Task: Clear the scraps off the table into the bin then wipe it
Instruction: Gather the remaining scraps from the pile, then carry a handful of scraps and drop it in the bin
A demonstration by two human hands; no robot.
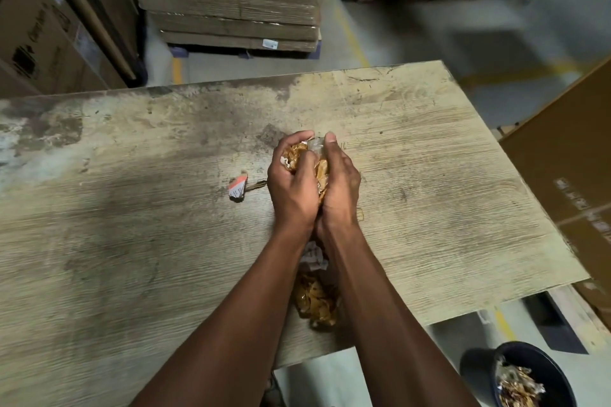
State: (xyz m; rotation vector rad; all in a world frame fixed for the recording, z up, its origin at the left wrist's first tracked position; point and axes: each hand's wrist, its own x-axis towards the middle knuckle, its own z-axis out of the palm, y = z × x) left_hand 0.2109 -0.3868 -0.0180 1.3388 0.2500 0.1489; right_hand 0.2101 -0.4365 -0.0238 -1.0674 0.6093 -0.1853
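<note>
Scraps of brown tape are bunching between my left hand and right hand, both curling round them above the table. More are hanging under my wrists, one label scrap is lying beside me, and the bin is already holding some; wiping is looking unstarted.

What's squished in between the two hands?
In the head view, a crumpled wad of brown tape scraps with clear plastic sits between the left hand and the right hand, both cupped around it above the table.
</note>
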